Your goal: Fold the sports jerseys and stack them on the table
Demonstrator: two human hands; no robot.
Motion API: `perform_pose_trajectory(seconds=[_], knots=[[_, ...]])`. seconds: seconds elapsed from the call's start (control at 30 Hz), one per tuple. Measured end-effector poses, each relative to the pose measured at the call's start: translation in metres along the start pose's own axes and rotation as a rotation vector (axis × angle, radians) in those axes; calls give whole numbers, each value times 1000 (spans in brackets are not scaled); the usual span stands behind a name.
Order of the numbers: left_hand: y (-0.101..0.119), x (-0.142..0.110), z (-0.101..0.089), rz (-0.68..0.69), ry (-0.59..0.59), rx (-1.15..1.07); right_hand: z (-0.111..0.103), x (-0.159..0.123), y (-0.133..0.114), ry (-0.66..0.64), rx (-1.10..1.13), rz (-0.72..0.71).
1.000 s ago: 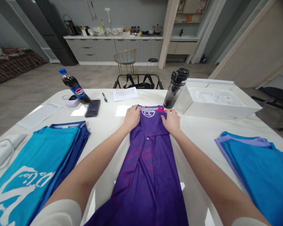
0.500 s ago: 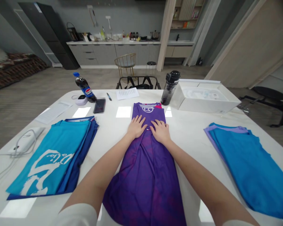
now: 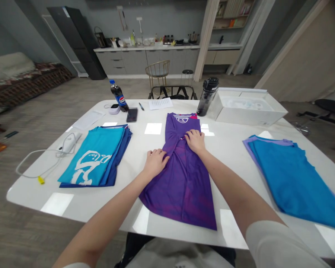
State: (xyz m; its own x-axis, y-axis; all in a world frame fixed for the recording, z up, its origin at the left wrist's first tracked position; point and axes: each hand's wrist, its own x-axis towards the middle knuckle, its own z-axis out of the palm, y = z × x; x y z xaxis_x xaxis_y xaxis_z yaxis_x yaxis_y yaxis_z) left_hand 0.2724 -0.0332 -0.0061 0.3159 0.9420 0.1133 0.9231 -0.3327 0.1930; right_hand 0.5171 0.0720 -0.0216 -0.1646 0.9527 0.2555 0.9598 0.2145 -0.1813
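Note:
A purple jersey (image 3: 181,175), folded into a long narrow strip, lies lengthwise in the middle of the white table (image 3: 234,149). My left hand (image 3: 155,162) rests on its left edge about halfway down, fingers curled against the cloth, which bunches there. Flat on the strip's middle, a little farther up, lies my right hand (image 3: 195,141) with its fingers stretched out over a small fold. The collar end with a white logo points away from me.
A stack of blue shirts (image 3: 96,156) lies left, another blue stack (image 3: 290,175) right. Behind stand a cola bottle (image 3: 118,96), a dark shaker bottle (image 3: 208,96), an open white box (image 3: 247,108), papers, a pen. A white device with cable (image 3: 68,143) lies far left.
Both hands slid from the collar end down the strip toward me. The left hand went to the left edge and curled there. The view pulled back, showing the table's near edge.

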Motion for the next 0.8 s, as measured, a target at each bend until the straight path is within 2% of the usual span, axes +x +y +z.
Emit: perform_pose_trajectory(seconds=[0.1,0.23,0.3,0.43,0.57,0.67,0.8], knots=[[8,-36,-8,-1,-50,21,-13,-22,-20,-12,31,-146],[17,-67,-10,-23,-81,99,-21,-64,-51,-155,109,-391],[18,-77,-12,-37,-103,140,-24,-85,-64,-220,137,-445],[14,-98,-22,-33,-173,173,-28,-122,-87,-268,174,-425],[6,-131,-34,-71,-176,158,-31,-147,-107,-247,150,-385],[8,-154,-42,-102,-149,166,-32,-154,-119,-222,121,-359],[24,-173,-52,-55,-69,134,-31,-154,-125,-199,108,-364]])
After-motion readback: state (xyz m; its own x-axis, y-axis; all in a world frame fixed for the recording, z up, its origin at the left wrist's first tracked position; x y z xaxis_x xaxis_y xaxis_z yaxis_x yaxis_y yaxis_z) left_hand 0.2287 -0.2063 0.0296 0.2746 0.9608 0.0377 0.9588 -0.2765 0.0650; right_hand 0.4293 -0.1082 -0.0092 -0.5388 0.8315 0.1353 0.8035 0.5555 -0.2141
